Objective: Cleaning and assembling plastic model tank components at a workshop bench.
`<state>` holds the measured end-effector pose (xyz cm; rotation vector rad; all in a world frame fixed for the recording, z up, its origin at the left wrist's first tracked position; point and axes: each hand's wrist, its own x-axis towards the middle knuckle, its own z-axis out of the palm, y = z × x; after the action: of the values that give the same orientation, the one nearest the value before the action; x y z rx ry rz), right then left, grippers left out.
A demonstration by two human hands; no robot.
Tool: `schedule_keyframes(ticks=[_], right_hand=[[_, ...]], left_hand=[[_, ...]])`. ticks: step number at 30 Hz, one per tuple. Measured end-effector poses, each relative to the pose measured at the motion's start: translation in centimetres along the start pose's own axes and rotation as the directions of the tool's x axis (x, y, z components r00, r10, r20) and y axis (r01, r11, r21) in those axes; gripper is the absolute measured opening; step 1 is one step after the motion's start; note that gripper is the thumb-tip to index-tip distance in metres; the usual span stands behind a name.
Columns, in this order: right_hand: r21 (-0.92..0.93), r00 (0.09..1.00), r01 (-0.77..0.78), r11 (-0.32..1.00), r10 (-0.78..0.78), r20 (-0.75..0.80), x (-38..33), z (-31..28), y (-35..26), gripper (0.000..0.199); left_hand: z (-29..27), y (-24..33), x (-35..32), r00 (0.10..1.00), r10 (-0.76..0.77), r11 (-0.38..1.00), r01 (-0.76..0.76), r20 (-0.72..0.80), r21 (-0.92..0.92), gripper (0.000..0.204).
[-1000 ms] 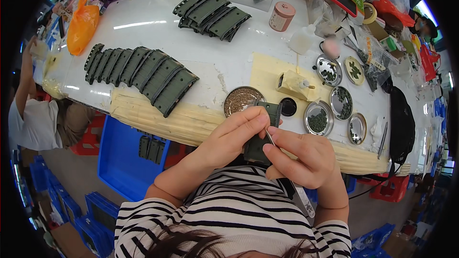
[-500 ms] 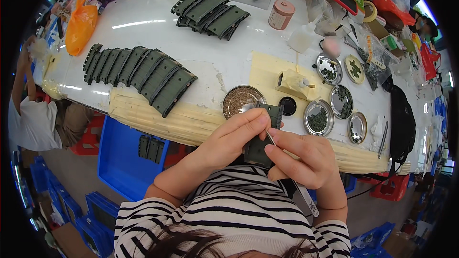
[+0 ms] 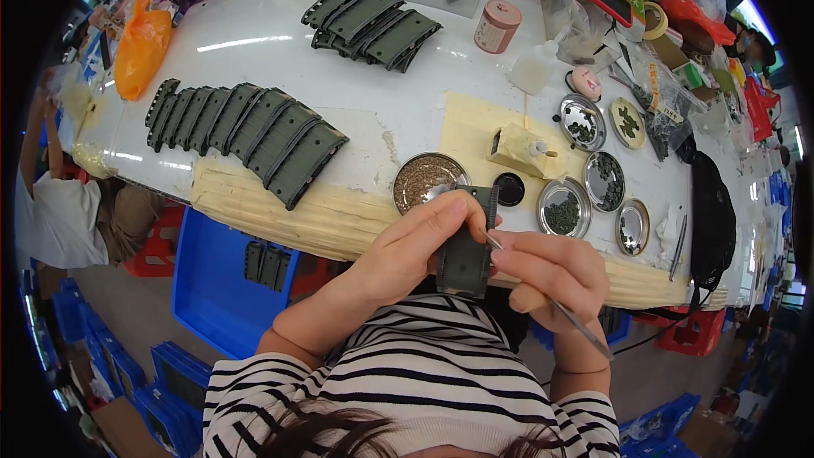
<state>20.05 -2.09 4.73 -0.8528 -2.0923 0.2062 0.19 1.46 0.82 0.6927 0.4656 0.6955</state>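
Observation:
Close to my body, my left hand (image 3: 409, 248) is closed around a dark green curved plastic panel (image 3: 463, 270) with a ridged edge. My right hand (image 3: 555, 276) pinches slim metal tweezers (image 3: 583, 327), their tip at the panel's right edge beside my left fingertips. Whether the tip grips anything is too small to tell. Just beyond my hands is a round metal dish (image 3: 415, 180) of brown bits. To the right are a small black round lid (image 3: 510, 189) and a metal dish (image 3: 543, 219) of small dark green pieces.
A row of similar green panels (image 3: 246, 131) lies at the left, with a stack of panels (image 3: 373, 25) farther back. More small-parts dishes (image 3: 626, 187) and a yellowish block with a small bottle (image 3: 517, 151) stand at right. Below the table's left edge is a blue bin (image 3: 225, 288).
My right hand has shifted slightly right, and the tweezers' rear end has swung up and to the right. The green panel has turned a little in my left hand.

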Motion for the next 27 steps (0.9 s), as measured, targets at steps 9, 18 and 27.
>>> schedule_keyframes(ticks=[9,18,27], right_hand=[[0.288,0.739,-0.599,0.747,0.654,-0.162,-2.2,0.9,2.3,0.015],[0.129,0.79,-0.576,0.807,0.59,-0.164,-2.4,2.0,3.7,0.014],[0.099,0.816,-0.538,0.837,0.546,-0.19,-2.5,2.3,3.9,0.012]], left_hand=[[0.0,0.8,0.0,0.952,0.228,0.887,-0.29,-0.205,-0.358,0.071],[-0.4,-0.4,0.0,0.942,0.266,0.775,-0.334,-0.203,-0.537,0.037],[0.0,0.3,-0.5,0.915,0.156,0.881,-0.299,-0.371,-0.366,0.037]])
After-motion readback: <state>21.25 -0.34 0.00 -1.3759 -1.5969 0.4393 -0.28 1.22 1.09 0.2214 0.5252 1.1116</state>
